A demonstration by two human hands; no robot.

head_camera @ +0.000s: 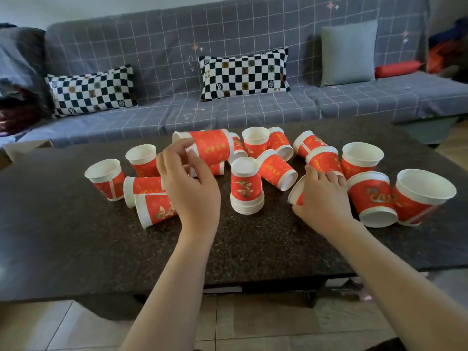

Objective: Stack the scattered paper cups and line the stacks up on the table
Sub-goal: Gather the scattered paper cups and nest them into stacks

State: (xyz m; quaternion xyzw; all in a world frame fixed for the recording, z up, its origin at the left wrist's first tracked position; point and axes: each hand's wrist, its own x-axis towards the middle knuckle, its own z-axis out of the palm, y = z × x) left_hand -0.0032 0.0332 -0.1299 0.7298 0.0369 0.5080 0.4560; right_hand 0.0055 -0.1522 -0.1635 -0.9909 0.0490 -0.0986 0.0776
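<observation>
Several red paper cups with white rims lie scattered on the dark stone table [240, 244], some upright, some on their sides. A short stack of upside-down cups [247, 190] stands in the middle. My left hand [188, 184] hovers with fingers spread just in front of a long stack lying on its side [210, 144], holding nothing. My right hand [321, 198] is closed over a cup lying on its side [295, 195], whose white rim shows at the left of my palm. Upright cups stand at the far left [106, 177] and far right [425, 191].
A grey checked sofa [253, 107] runs behind the table, with two black-and-white checkered pillows [244, 73] and a grey cushion [348, 53]. The table's front edge lies near me over a tiled floor [253, 325].
</observation>
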